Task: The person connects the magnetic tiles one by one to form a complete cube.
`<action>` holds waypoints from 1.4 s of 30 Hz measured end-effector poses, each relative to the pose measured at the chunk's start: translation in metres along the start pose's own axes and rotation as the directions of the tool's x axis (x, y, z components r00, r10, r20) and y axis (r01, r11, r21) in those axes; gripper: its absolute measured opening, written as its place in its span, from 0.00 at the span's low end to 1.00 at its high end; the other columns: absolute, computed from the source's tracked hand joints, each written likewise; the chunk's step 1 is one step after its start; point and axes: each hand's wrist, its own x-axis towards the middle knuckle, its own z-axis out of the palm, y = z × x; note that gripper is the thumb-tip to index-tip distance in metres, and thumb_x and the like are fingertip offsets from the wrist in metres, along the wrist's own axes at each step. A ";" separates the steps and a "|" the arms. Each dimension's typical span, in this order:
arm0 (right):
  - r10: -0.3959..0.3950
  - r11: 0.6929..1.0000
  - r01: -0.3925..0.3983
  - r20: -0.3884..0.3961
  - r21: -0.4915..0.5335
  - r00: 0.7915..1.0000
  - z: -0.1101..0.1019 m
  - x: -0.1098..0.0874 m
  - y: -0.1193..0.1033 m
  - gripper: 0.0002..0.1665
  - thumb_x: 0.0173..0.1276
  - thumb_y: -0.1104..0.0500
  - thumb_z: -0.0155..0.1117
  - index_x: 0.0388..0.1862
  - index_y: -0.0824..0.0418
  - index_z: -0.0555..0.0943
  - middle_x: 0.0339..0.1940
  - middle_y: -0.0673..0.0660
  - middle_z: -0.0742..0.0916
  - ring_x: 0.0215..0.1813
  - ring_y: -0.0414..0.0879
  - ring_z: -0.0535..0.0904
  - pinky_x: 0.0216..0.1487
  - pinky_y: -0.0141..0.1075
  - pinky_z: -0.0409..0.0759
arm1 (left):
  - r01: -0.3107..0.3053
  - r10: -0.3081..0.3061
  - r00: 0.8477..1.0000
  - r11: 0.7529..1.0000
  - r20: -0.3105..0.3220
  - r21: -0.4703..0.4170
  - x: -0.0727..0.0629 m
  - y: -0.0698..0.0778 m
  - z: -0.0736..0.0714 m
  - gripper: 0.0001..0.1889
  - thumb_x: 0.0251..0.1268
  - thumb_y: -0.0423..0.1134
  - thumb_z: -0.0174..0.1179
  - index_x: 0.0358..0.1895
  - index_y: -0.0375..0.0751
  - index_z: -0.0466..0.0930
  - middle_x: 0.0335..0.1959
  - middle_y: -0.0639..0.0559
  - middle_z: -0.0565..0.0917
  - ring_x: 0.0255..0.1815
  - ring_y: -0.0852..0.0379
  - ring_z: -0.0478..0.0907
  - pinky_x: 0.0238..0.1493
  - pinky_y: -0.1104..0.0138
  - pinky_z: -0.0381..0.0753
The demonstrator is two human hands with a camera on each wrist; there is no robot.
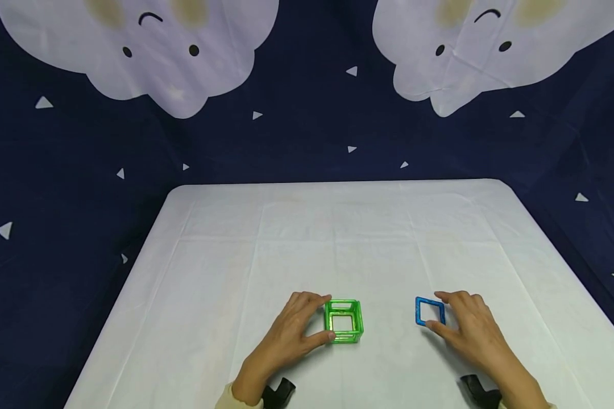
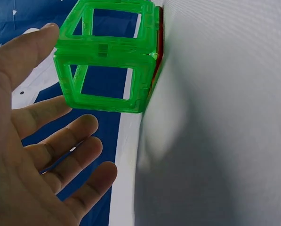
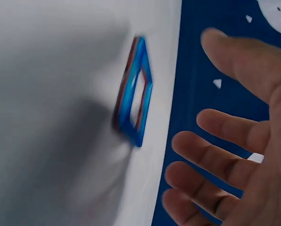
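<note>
A green see-through cube built of square frame tiles (image 1: 344, 339) stands on the white table; in the left wrist view a red strip (image 2: 159, 44) shows along its underside. My left hand (image 1: 295, 329) is at the cube's left side, thumb and index fingertips at its edges, other fingers spread loosely. Whether those tips press on it I cannot tell. To the right, a blue square frame tile (image 3: 127, 101) lies on the table, with red along its lower edge. Over its right side is my right hand (image 1: 473, 326), thumb and fingers apart; the right wrist view shows a gap between them and the tile.
The table (image 1: 332, 238) has a white, creased cover. Behind it hangs a dark blue cloth (image 1: 307, 142) with white clouds and small triangles. Black wrist mounts (image 1: 278, 393) sit at both wrists.
</note>
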 end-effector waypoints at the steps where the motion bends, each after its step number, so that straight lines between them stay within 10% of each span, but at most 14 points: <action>1: 0.012 1.000 -0.012 0.025 -0.008 1.000 0.000 -0.001 0.003 0.38 0.38 0.52 0.80 0.51 0.61 0.78 0.40 0.59 0.83 0.40 0.52 0.72 0.39 0.41 0.65 | 0.000 0.000 1.000 1.000 0.001 -0.006 0.000 0.000 0.000 0.34 0.52 0.55 0.67 0.63 0.48 0.71 0.53 0.58 0.76 0.55 0.63 0.67 0.55 0.64 0.73; 11: 0.088 0.996 -0.084 0.230 -0.025 0.969 0.002 -0.001 0.022 0.49 0.43 0.40 0.76 0.61 0.64 0.71 0.47 0.66 0.79 0.47 0.59 0.70 0.44 0.51 0.69 | -0.007 0.007 1.000 1.000 -0.007 -0.026 0.000 -0.002 0.002 0.34 0.51 0.55 0.67 0.63 0.50 0.71 0.53 0.59 0.76 0.55 0.63 0.67 0.54 0.64 0.74; 26: 0.048 0.999 -0.038 0.327 -0.037 0.944 0.003 0.004 0.033 0.48 0.40 0.42 0.77 0.60 0.60 0.75 0.47 0.62 0.77 0.43 0.52 0.68 0.40 0.41 0.64 | -0.001 0.001 1.000 1.000 -0.006 -0.026 -0.001 -0.002 0.001 0.34 0.51 0.56 0.66 0.64 0.52 0.71 0.53 0.59 0.75 0.55 0.63 0.67 0.53 0.64 0.73; 42: 0.019 1.000 -0.016 0.248 -0.016 0.969 0.006 -0.001 0.037 0.37 0.41 0.46 0.78 0.53 0.54 0.80 0.46 0.60 0.78 0.43 0.51 0.68 0.40 0.41 0.64 | 0.003 -0.003 1.000 1.000 -0.006 -0.031 -0.001 -0.002 0.001 0.34 0.50 0.53 0.68 0.63 0.49 0.72 0.53 0.60 0.76 0.55 0.62 0.68 0.55 0.63 0.73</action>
